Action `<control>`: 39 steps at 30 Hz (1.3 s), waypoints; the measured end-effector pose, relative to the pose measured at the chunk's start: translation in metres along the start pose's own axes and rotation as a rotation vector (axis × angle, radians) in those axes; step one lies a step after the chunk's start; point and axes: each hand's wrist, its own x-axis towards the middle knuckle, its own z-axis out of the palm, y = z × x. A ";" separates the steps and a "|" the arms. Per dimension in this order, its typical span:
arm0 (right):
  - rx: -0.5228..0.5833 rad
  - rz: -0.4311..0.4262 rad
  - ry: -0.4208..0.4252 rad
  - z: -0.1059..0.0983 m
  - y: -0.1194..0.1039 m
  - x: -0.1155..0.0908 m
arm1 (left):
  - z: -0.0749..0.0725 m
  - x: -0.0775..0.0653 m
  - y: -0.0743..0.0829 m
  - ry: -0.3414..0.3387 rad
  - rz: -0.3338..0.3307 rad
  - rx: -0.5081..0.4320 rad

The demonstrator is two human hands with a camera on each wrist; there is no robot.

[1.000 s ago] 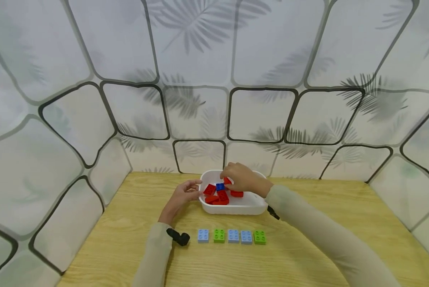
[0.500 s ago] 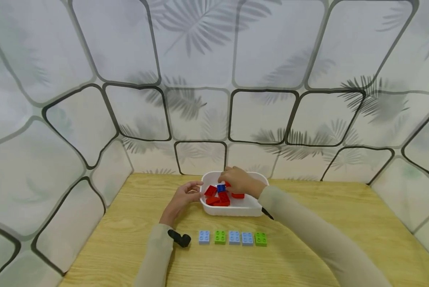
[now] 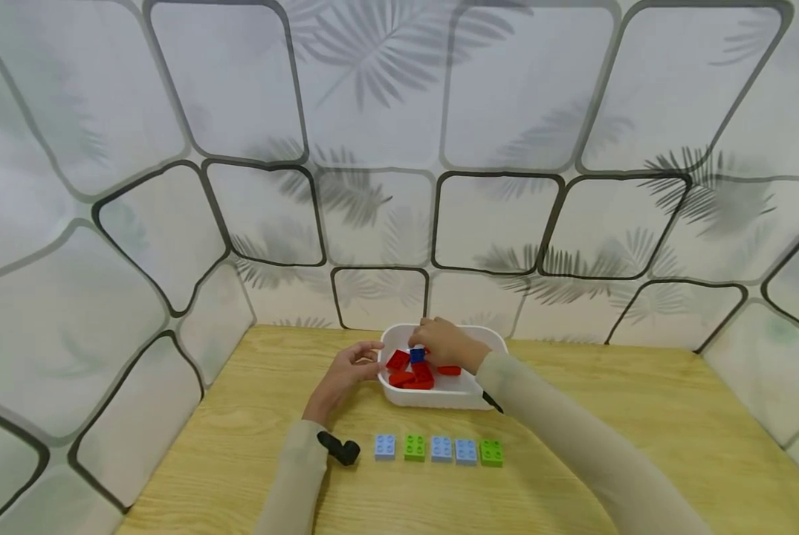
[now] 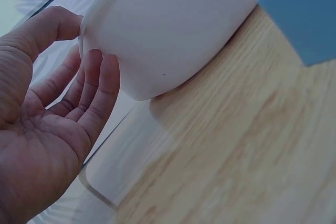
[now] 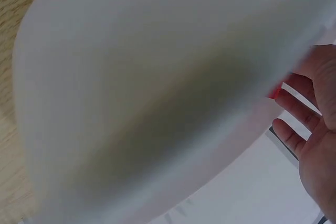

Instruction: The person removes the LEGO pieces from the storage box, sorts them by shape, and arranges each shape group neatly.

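In the head view my left hand (image 3: 345, 371) touches the left end of a white plastic tub (image 3: 432, 399) with its thumb and fingers. The left wrist view shows those fingertips on the tub's rim and outer wall. My right hand (image 3: 444, 343) reaches into the tub from the right, fingers bent down beside a dark blue toy brick (image 3: 417, 356). Whether they pinch it is hidden. Several red bricks (image 3: 422, 371) lie loosely around it. In the right wrist view a bit of red brick (image 5: 274, 92) shows by the fingertips; the tub wall blocks most of the rest.
A row of light blue bricks (image 3: 441, 448) and green bricks (image 3: 415, 447) lies on the wooden table (image 3: 238, 446) in front of the tub. A patterned fabric wall (image 3: 386, 223) stands behind the tub and at both sides. Each wrist wears a black camera mount (image 3: 339, 449).
My right hand has moved slightly left and lower in the tub, closer to the dark blue brick. My left hand stays at the tub's end. The head view has shifted a little.
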 end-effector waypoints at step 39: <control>0.053 0.075 -0.104 0.009 0.005 0.005 | 0.001 0.000 0.001 0.014 -0.011 0.004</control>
